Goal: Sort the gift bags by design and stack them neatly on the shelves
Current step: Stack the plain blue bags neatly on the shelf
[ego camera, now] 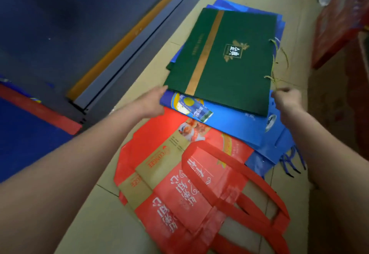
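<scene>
A dark green gift bag (229,62) with a gold stripe and gold cord handles lies flat on top of a pile of blue gift bags (235,128). My left hand (153,102) grips the green bag's near left corner. My right hand (287,100) holds its near right edge by the gold cord. Nearer to me, several red cloth bags (179,193) with white lettering and red strap handles lie overlapping, partly under the blue pile.
All the bags rest on a tan cardboard-covered shelf (99,213). A yellow-and-grey shelf edge (123,40) runs diagonally at the left, with dark floor beyond. Red boxes (339,24) stand at the far right. Blue and red material (30,130) lies at the lower left.
</scene>
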The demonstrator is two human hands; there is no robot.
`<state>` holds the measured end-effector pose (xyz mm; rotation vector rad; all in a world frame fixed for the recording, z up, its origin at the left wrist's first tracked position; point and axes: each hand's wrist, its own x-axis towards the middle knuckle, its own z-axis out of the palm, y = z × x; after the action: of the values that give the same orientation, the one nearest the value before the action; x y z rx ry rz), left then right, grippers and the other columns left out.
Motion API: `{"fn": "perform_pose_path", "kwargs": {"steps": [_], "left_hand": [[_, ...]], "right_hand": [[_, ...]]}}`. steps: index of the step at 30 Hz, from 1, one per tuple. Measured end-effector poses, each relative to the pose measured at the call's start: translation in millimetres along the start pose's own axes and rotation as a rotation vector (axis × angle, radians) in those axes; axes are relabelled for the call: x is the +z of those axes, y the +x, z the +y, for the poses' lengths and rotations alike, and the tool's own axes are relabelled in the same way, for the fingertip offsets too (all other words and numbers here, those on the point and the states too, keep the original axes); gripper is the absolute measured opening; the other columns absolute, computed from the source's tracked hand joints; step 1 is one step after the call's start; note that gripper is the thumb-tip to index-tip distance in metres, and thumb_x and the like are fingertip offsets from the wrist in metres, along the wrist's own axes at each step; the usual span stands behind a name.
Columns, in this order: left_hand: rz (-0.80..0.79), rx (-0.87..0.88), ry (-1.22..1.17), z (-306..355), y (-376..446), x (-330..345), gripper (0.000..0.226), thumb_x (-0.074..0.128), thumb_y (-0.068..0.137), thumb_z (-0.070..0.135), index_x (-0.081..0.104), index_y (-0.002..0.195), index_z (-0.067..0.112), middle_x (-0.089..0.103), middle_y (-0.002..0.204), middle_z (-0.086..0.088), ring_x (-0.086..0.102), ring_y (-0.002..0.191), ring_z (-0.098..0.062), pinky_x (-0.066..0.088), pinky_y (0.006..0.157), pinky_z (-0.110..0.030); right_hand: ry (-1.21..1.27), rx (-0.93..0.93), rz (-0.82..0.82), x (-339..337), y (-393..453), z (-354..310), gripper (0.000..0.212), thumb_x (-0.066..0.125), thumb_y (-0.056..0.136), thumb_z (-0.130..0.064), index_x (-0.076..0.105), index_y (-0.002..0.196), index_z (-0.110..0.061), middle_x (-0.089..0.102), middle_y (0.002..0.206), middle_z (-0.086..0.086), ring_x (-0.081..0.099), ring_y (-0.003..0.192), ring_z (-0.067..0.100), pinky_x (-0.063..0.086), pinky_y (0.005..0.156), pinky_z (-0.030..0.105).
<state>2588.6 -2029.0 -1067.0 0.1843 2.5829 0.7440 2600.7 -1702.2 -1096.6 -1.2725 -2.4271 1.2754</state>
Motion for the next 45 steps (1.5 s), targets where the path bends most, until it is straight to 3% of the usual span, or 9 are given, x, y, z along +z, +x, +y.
{"fn": "perform_pose_path", "kwargs": {"steps": [4,9,16,23,26,30,36,39,45], "left_hand": [[-0.008,-0.07,0.135,-74,-52,6,0.074,0.056,0.086,-0.001,0.017,0.148,0.006,0.017,0.156,-0.01,0.019,0.143,-0.017,0.013,0.107,-0.014],[0.206,-0.237,0.155,-150,-150,-7,0.064,0.051,0.088,0.004,0.026,0.147,0.011,0.029,0.151,-0.008,0.031,0.137,-0.023,0.025,0.106,-0.026],[0.511,-0.004,0.256,-193,-313,-18,0.054,0.034,0.077,0.012,0.052,0.128,0.01,0.055,0.124,-0.005,0.056,0.109,-0.023,0.044,0.093,-0.033],[0.615,-0.717,0.347,-292,-510,-38,0.061,0.038,0.077,0.031,0.046,0.135,0.014,0.047,0.136,-0.01,0.045,0.123,-0.034,0.034,0.099,-0.048],[0.355,-0.971,0.335,-319,-564,-31,0.063,0.05,0.09,0.038,0.023,0.146,0.027,0.022,0.152,0.003,0.02,0.139,-0.025,0.014,0.112,-0.044],[0.375,-0.941,0.218,-338,-582,-35,0.046,0.06,0.087,0.032,0.045,0.131,0.028,0.044,0.13,0.002,0.038,0.125,-0.02,0.02,0.11,-0.039],[0.656,-0.536,-0.347,-310,-545,-57,0.019,0.06,0.086,-0.003,0.066,0.078,0.012,0.057,0.065,0.008,0.052,0.059,0.009,0.038,0.064,-0.008],[0.466,-0.521,-0.239,-304,-533,-62,0.013,0.06,0.086,-0.003,0.065,0.095,0.005,0.056,0.089,-0.004,0.056,0.074,0.002,0.038,0.068,-0.002],[0.155,-0.845,0.116,-314,-542,-19,0.035,0.054,0.091,0.022,0.048,0.126,0.027,0.054,0.124,0.005,0.045,0.121,-0.018,0.027,0.098,-0.031]], "right_hand": [[-0.119,-0.002,-0.187,32,-39,25,0.008,0.055,0.082,-0.009,0.059,0.086,-0.014,0.051,0.081,0.011,0.043,0.082,0.021,0.037,0.074,0.031],[0.025,-0.091,-0.483,75,-115,-20,0.02,0.054,0.089,-0.004,0.055,0.105,-0.015,0.052,0.084,0.011,0.044,0.065,0.015,0.04,0.06,0.026],[0.001,-0.449,-1.149,143,-340,-97,0.018,0.049,0.089,0.002,0.054,0.101,-0.01,0.059,0.083,0.007,0.055,0.068,0.015,0.043,0.064,0.024],[-0.343,-0.862,-1.691,208,-568,-74,0.026,0.057,0.089,-0.008,0.052,0.115,-0.009,0.056,0.091,0.005,0.051,0.076,0.012,0.043,0.064,0.021],[-0.425,-1.064,-1.768,217,-628,-54,0.04,0.062,0.086,-0.008,0.048,0.124,-0.005,0.055,0.099,0.002,0.053,0.085,0.016,0.046,0.073,0.028],[-0.508,-1.22,-1.805,213,-644,-43,0.047,0.064,0.085,-0.006,0.046,0.128,-0.011,0.054,0.119,0.005,0.054,0.096,0.013,0.044,0.089,0.027],[-0.228,-0.846,-1.945,192,-629,-50,0.056,0.064,0.082,0.004,0.042,0.13,-0.012,0.054,0.121,0.005,0.055,0.105,0.016,0.048,0.088,0.021],[-0.288,-0.868,-1.921,184,-632,-42,0.055,0.067,0.081,0.0,0.043,0.13,-0.011,0.053,0.126,0.009,0.054,0.104,0.016,0.047,0.087,0.022],[-0.471,-0.919,-1.901,184,-643,-20,0.065,0.069,0.081,-0.004,0.037,0.136,-0.018,0.046,0.134,0.007,0.052,0.103,0.015,0.045,0.086,0.024]]}}
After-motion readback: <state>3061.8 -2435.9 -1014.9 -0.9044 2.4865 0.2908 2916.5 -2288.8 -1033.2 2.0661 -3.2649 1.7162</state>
